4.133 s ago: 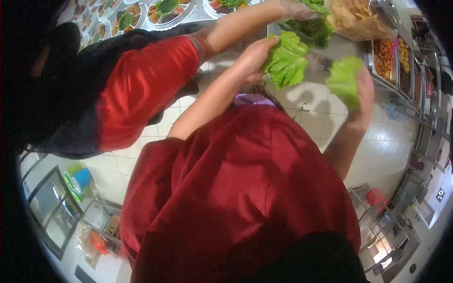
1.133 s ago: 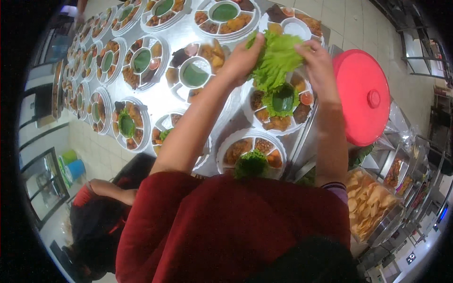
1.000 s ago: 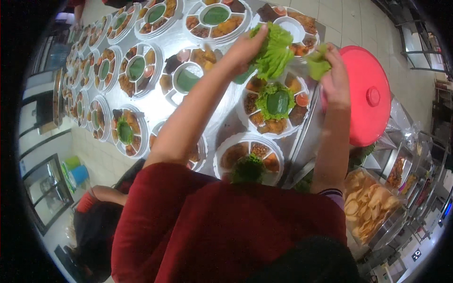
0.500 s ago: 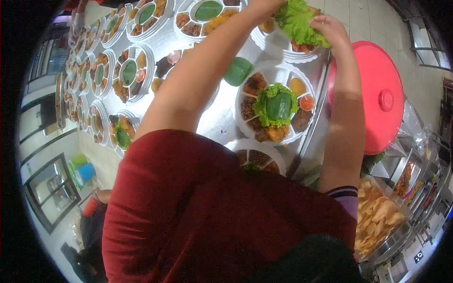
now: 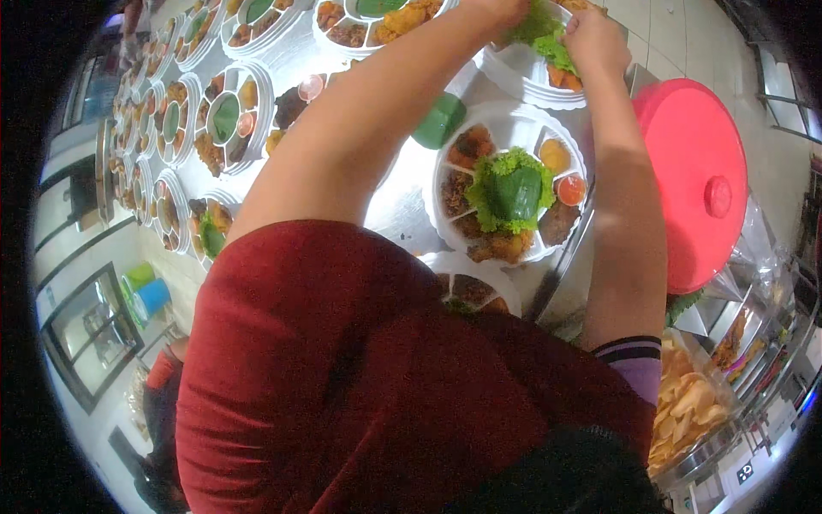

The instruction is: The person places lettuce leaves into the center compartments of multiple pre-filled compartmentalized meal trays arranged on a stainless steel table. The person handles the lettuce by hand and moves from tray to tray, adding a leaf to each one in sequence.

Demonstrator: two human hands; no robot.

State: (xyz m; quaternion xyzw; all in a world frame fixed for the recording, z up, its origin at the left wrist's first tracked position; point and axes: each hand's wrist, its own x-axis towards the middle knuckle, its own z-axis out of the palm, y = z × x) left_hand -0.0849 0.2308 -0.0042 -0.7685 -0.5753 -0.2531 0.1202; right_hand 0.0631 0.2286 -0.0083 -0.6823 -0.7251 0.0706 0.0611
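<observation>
A green lettuce leaf lies between my two hands, low over a white divided plate at the far edge of view. My right hand is closed at the leaf's right edge, fingers curled in. At the leaf's left side is my left hand, cut off by the upper border, its fingers hidden. Nearer to me stands another divided plate with fried foods and a cup of red sauce. In its middle a green leaf-wrapped bundle sits on frilly lettuce.
Several filled divided plates stand in rows on the metal table to the left. A folded green leaf lies beside the near plate. On the right are a large red lid and a container of crackers. Another person's arm shows at lower left.
The lettuce leaf has come down closer to the far plate and is more bunched. My right hand's fingers have curled in tighter. The whole view has shifted slightly.
</observation>
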